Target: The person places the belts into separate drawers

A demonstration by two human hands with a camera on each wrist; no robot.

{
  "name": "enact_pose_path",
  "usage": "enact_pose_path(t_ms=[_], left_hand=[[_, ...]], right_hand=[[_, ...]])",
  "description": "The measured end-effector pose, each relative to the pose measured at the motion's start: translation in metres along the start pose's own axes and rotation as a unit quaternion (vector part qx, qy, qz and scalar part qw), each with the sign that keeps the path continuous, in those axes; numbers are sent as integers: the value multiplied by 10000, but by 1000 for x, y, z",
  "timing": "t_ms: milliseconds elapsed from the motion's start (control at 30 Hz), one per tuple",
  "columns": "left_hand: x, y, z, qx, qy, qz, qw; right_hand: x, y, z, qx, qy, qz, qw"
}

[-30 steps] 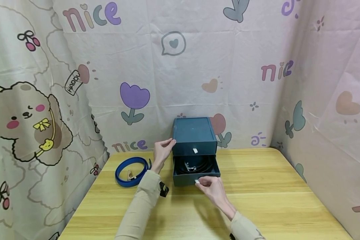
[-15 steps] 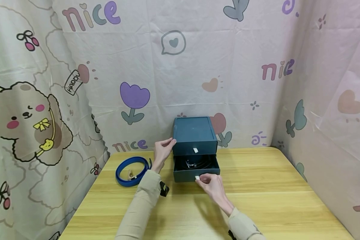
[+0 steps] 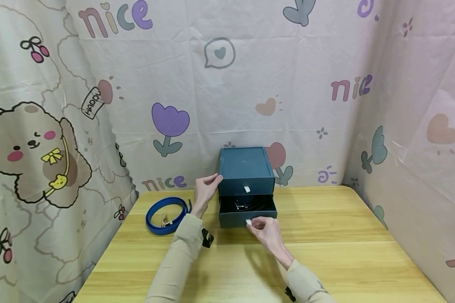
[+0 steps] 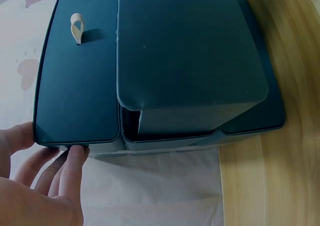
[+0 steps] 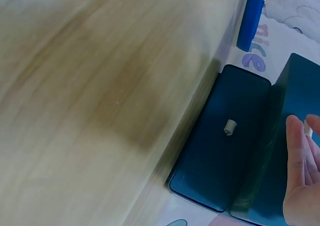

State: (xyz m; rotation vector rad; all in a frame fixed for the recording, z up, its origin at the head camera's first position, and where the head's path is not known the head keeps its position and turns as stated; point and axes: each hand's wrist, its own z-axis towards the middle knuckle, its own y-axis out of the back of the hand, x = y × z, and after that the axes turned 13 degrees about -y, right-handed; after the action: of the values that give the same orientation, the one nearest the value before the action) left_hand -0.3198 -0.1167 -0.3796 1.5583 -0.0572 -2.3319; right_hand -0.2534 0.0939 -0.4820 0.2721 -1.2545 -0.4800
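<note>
A dark teal drawer box [image 3: 245,163] stands at the back of the table. Its top drawer [image 4: 75,91] is closed. The middle drawer [image 3: 235,219] stands partly out, a coiled black belt with a silver buckle [image 3: 242,206] lying in its shadowed inside. With thumb and fingers, my left hand [image 3: 204,191] holds the box's upper left edge; the left wrist view shows the fingers against its side. My right hand [image 3: 267,233] pinches the white pull tab [image 3: 248,222] on the middle drawer's front. Below, the bottom drawer [image 5: 215,151] is closed, as the right wrist view shows.
A coiled blue belt [image 3: 151,225] with a gold-coloured buckle lies on the wooden table [image 3: 326,244], left of my left hand. Printed cloth [image 3: 227,92] hangs behind the table and at both sides.
The middle drawer has slid back toward the box, and my right hand has moved inward with its tab. My left hand keeps its place on the box.
</note>
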Motion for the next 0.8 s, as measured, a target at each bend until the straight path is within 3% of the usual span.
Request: enact_pose_path(t_ms=[167, 800], left_hand=[[0, 0, 0, 14, -14, -11, 10000], [1, 0, 0, 0, 14, -37, 10000]], right_hand=[[0, -1, 2, 14, 77, 33, 10000], [-3, -7, 15, 72, -396, 117, 9991]])
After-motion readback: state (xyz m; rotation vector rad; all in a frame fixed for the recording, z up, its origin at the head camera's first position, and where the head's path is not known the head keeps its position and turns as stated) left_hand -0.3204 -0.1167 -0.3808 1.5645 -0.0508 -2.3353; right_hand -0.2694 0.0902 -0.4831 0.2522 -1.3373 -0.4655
